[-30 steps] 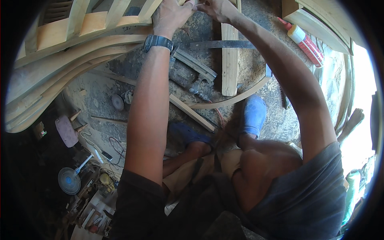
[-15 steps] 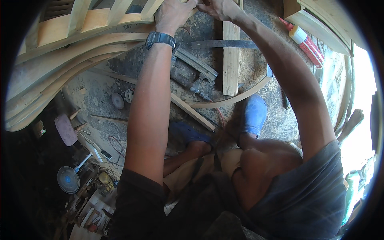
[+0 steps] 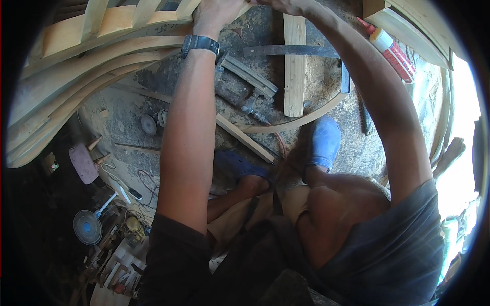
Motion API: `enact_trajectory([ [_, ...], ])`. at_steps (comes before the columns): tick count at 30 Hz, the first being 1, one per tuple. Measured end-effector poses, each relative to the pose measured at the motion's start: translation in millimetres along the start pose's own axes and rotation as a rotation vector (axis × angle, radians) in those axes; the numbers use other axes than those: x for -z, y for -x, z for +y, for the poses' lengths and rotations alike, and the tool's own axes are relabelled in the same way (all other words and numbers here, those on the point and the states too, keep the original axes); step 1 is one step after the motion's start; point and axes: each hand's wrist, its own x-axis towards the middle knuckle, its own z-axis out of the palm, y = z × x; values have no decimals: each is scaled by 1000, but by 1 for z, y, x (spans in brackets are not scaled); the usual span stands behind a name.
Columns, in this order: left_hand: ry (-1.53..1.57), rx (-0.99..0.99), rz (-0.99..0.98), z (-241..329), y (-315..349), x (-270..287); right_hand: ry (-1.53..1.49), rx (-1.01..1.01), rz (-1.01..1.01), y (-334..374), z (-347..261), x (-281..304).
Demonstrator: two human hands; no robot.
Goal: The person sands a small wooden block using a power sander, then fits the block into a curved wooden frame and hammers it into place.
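My left hand (image 3: 218, 14) reaches to the top edge, beside the end of a curved, slatted wooden frame (image 3: 120, 28). It wears a dark wristwatch (image 3: 200, 45). Close to it on the right is my right hand (image 3: 288, 5), largely cut off by the picture's edge. The fingers that show on both hands are bent together, and what they grip is out of sight. A pale wood edge (image 3: 244, 11) shows just under the left fingers. Below the hands lie a bar clamp (image 3: 247, 76), a wooden board (image 3: 294, 66) and a flat dark metal strip (image 3: 291, 50) across it.
A thin bent wood strip (image 3: 301, 121) curves near my blue clog (image 3: 325, 140). A red-and-white glue bottle (image 3: 393, 55) lies at the right, by a wooden box-like piece (image 3: 418, 30). An angle grinder (image 3: 149, 124), cords and a fan (image 3: 88, 227) are at the left.
Both hands have shifted slightly up and left, farther out past the top edge. The floor things sit a little higher in view.
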Motion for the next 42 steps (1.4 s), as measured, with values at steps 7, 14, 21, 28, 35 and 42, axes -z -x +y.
enact_trajectory([
  [7, -51, -28, 34, -15, -4, 1, -147, 91, 182, -3, -15, -20],
  [14, -78, -73, 91, -15, 0, -4, -15, -13, 143, -6, -23, -22],
  [21, -107, -85, 155, -18, -4, -12, 107, 15, 244, -2, -16, -43],
  [28, -42, -88, 66, -13, -4, -9, 70, 61, 61, -5, 7, -28],
  [35, -19, -386, 394, -36, -3, -14, -169, 52, 63, -12, -10, -3],
  [42, -111, -465, 287, -29, 78, -37, -38, -149, 289, 25, 11, -12],
])
